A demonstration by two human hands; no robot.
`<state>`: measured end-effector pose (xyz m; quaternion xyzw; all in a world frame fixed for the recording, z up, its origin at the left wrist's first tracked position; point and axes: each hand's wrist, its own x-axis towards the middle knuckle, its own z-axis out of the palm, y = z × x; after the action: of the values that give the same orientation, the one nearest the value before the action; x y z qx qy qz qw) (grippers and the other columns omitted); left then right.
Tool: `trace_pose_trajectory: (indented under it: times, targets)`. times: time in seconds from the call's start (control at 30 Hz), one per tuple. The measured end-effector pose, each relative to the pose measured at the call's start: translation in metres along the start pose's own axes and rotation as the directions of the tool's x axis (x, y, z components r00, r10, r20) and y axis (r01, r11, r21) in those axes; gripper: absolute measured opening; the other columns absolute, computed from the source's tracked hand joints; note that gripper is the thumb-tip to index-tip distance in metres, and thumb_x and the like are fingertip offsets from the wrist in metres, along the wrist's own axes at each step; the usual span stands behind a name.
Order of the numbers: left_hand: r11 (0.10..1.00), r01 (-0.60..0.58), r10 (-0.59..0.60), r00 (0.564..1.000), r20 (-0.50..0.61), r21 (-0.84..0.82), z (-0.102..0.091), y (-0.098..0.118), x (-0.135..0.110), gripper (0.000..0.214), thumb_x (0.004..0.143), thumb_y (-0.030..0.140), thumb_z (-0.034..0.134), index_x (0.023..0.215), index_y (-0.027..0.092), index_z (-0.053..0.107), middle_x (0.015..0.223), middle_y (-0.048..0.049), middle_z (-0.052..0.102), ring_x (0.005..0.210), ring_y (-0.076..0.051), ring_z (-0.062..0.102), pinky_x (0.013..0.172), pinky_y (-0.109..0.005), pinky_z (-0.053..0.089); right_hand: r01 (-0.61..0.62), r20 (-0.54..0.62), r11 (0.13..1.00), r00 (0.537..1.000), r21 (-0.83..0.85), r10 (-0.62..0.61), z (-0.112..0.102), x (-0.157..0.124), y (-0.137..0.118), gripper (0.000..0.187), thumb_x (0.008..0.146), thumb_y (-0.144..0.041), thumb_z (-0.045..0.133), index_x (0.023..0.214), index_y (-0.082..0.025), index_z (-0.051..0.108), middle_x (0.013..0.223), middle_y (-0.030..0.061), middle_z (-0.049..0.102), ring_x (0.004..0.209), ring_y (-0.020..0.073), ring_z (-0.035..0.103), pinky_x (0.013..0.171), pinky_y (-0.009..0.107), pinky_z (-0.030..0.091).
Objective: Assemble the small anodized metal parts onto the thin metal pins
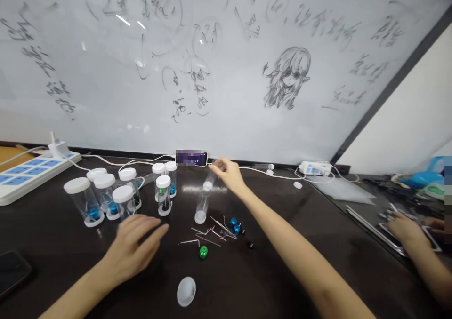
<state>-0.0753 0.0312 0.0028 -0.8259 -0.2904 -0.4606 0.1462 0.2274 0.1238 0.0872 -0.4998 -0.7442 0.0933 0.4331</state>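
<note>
My right hand point(228, 172) is closed on the upper part of a clear plastic tube point(211, 178) with a white bottom. Just in front of it, another clear tube point(202, 203) stands without a visible lid. My left hand point(138, 241) hovers with its fingers apart, holding nothing, beside a white-capped tube point(123, 195) that it partly hides. Between my arms lie several thin metal rods and hex keys point(212, 234), a green metal piece point(203, 251) and blue metal pieces point(236, 226). A loose white cap point(186, 291) rests nearer to me.
Several capped tubes point(82, 201) with coloured pieces inside stand at left. A power strip point(35, 168), a dark phone point(12, 272) and a propped lit phone point(192, 157) are around. Cables run along the whiteboard point(226, 121). At right, another person's hand point(406, 227) touches metal parts.
</note>
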Motion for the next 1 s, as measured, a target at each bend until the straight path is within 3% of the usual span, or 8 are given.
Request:
trace_pose_trajectory:
  times: [0.03, 0.1, 0.27, 0.37, 0.47, 0.6, 0.8, 1.0]
  targets:
    - [0.993, -0.117, 0.118, 0.988, 0.104, -0.017, 0.003, 0.009, 0.002, 0.035, 0.077, 0.007, 0.061, 0.106, 0.027, 0.061, 0.099, -0.0045, 0.064, 0.091, -0.02, 0.06, 0.087, -0.037, 0.046, 0.023, 0.041, 1.0, 0.999, 0.0, -0.023, 0.01, -0.001, -0.002, 0.029, 0.081, -0.046, 0.058, 0.081, -0.017, 0.06, 0.07, 0.0006, 0.062, 0.058, 0.0137, 0.054, 0.058, 0.025, 0.041]
    - [0.988, -0.142, 0.154, 0.949, 0.277, -0.065, 0.007, 0.025, 0.007, 0.029, 0.083, 0.012, 0.055, 0.11, 0.02, 0.059, 0.106, -0.0084, 0.064, 0.099, -0.023, 0.057, 0.09, -0.038, 0.044, 0.021, 0.091, 1.0, 0.996, 0.009, -0.022, 0.023, -0.004, -0.002, 0.026, 0.08, -0.043, 0.06, 0.084, -0.017, 0.059, 0.074, 0.0001, 0.062, 0.06, 0.0129, 0.052, 0.057, 0.024, 0.04]
    - [0.988, 0.046, 0.033, 0.869, 0.494, -0.147, 0.014, 0.034, 0.017, 0.02, 0.09, 0.025, 0.047, 0.105, 0.017, 0.058, 0.102, -0.0077, 0.062, 0.095, -0.022, 0.056, 0.083, -0.036, 0.045, -0.04, 0.151, 0.998, 0.987, -0.038, 0.045, 0.034, -0.01, 0.007, 0.033, 0.074, -0.043, 0.067, 0.089, -0.016, 0.059, 0.084, 0.0019, 0.063, 0.067, 0.0136, 0.053, 0.064, 0.025, 0.04]
    - [0.987, 0.04, 0.05, 0.849, 0.525, -0.158, 0.017, 0.03, 0.016, 0.019, 0.091, 0.026, 0.046, 0.101, 0.018, 0.059, 0.099, -0.0066, 0.061, 0.091, -0.021, 0.056, 0.08, -0.035, 0.045, -0.101, 0.223, 0.989, 0.967, -0.11, 0.124, 0.029, -0.018, 0.008, 0.041, 0.077, -0.046, 0.064, 0.102, -0.014, 0.059, 0.091, 0.006, 0.063, 0.075, 0.0166, 0.055, 0.07, 0.028, 0.041]
    - [0.99, -0.023, 0.091, 0.855, 0.511, -0.136, 0.021, 0.03, 0.012, 0.02, 0.092, 0.027, 0.043, 0.098, 0.018, 0.06, 0.096, -0.007, 0.062, 0.088, -0.021, 0.055, 0.078, -0.035, 0.043, -0.153, 0.072, 0.972, 0.983, -0.179, 0.168, 0.012, -0.039, 0.0, 0.044, 0.092, -0.046, 0.042, 0.117, -0.013, 0.054, 0.101, 0.0107, 0.061, 0.089, 0.0207, 0.057, 0.08, 0.034, 0.041]
    - [0.994, -0.064, 0.103, 0.846, 0.524, -0.091, 0.025, 0.032, 0.011, 0.022, 0.093, 0.026, 0.04, 0.095, 0.017, 0.059, 0.093, -0.0074, 0.061, 0.084, -0.021, 0.054, 0.076, -0.034, 0.04, -0.064, -0.074, 0.983, 0.996, -0.172, 0.052, -0.013, -0.093, -0.03, 0.034, 0.097, -0.037, 0.031, 0.115, -0.017, 0.053, 0.101, 0.0082, 0.06, 0.092, 0.0199, 0.058, 0.082, 0.033, 0.043]
    - [0.992, -0.117, 0.125, 0.826, 0.55, -0.05, 0.026, 0.037, 0.016, 0.023, 0.094, 0.016, 0.036, 0.092, 0.018, 0.058, 0.09, -0.0059, 0.06, 0.08, -0.02, 0.053, 0.072, -0.033, 0.038, 0.204, 0.219, 0.945, 0.964, -0.254, -0.149, -0.002, -0.17, -0.07, 0.024, 0.094, -0.033, 0.043, 0.109, -0.019, 0.055, 0.098, 0.0084, 0.063, 0.09, 0.0219, 0.06, 0.081, 0.035, 0.047]
    - [0.947, -0.262, 0.075, 0.744, 0.664, 0.186, 0.025, 0.046, 0.018, 0.026, 0.086, 0.002, 0.035, 0.093, 0.014, 0.057, 0.094, -0.0098, 0.061, 0.082, -0.026, 0.054, 0.069, -0.038, 0.041, 0.266, 0.427, 0.911, 0.897, -0.315, -0.114, 0.017, -0.175, -0.07, 0.026, 0.092, -0.037, 0.047, 0.105, -0.017, 0.058, 0.091, 0.0074, 0.064, 0.082, 0.0223, 0.061, 0.075, 0.037, 0.049]
